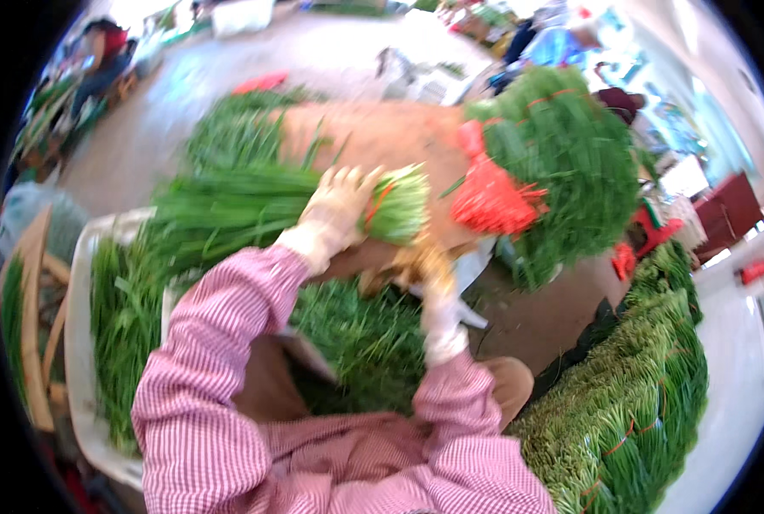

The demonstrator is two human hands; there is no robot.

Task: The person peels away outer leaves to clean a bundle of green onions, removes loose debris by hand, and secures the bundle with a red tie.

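Note:
A bundle of garlic chives (245,199), tied with an orange-red band near its pale cut ends, lies across a brown board (373,128). My left hand (339,206), in a pale glove, grips the bundle from above, just left of the band. My right hand (429,265) is just below the pale ends, its glove stained yellow-brown. Motion blurs its fingers, so whether it holds anything cannot be made out. On the board's right side lies a bunch of red bands or strips (497,197), against a large pile of chives (562,171).
A white crate (80,343) of loose chives stands at my left. More chives (356,334) lie below the board. Tied bundles (622,403) are stacked along my right. Wooden slats (32,325) stand at the far left. Other people (103,56) sit farther back.

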